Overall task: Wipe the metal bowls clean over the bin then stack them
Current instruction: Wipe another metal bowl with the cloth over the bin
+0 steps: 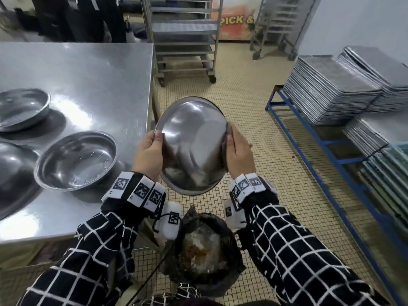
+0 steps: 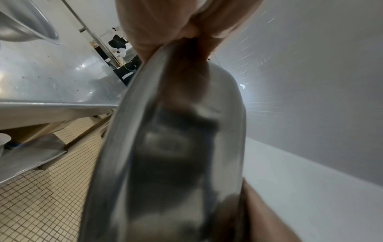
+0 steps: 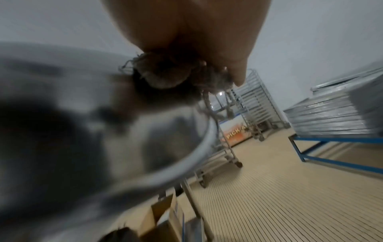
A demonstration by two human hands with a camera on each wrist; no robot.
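I hold a metal bowl (image 1: pixel 192 140) tilted on edge above the black-lined bin (image 1: pixel 205 246), its hollow facing me. My left hand (image 1: pixel 148 151) grips its left rim, thumb inside. My right hand (image 1: pixel 238 151) is at the right rim. In the right wrist view its fingers (image 3: pixel 196 32) curl round a dark frayed wiping wad (image 3: pixel 165 77) pressed at the bowl's edge (image 3: pixel 82 131). The left wrist view shows the left hand (image 2: pixel 176 24) pinching the rim of the bowl (image 2: pixel 165 155). Three more bowls (image 1: pixel 76 160) (image 1: pixel 22 108) (image 1: pixel 13 173) sit on the steel table (image 1: pixel 88 74).
Food scraps lie in the bin. Stacks of metal trays (image 1: pixel 331 85) rest on a blue frame (image 1: pixel 309 133) to the right. Wheeled tray racks (image 1: pixel 183 36) stand behind on the tiled floor. The table corner is close by my left arm.
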